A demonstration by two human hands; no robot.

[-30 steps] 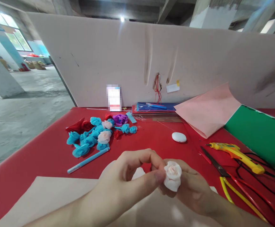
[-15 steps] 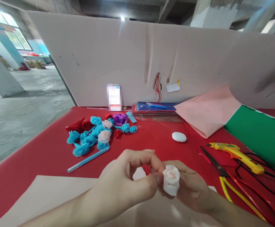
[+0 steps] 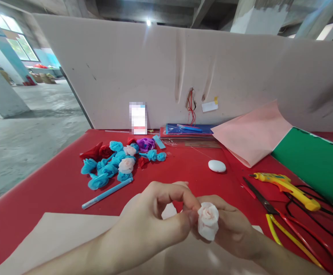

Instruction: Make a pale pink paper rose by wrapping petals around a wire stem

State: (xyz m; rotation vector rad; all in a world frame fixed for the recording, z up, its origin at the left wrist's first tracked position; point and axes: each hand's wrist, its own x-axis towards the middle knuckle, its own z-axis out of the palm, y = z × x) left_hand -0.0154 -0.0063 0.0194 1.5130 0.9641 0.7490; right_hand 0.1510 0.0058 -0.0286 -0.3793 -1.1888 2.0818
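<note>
Both hands meet over the near edge of a red table (image 3: 54,187). My right hand (image 3: 235,229) is closed around the base of a small pale pink paper rose (image 3: 208,219), held upright. My left hand (image 3: 155,221) pinches the rose's left side between thumb and forefinger, its other fingers curled. A pale sheet of paper (image 3: 57,240) lies on the table under my forearms, and a small white paper scrap (image 3: 170,210) shows behind my left fingers.
A pile of blue, red, white and purple paper roses (image 3: 117,162) lies mid-left with a blue pen (image 3: 107,193) beside it. A white oval object (image 3: 216,165), scissors (image 3: 272,214), a yellow glue gun (image 3: 286,186), pink paper (image 3: 252,135) and green paper (image 3: 315,164) lie at the right.
The rose has sunk a little lower in my hands and my left fingers have shifted slightly on it. Nothing on the table has moved.
</note>
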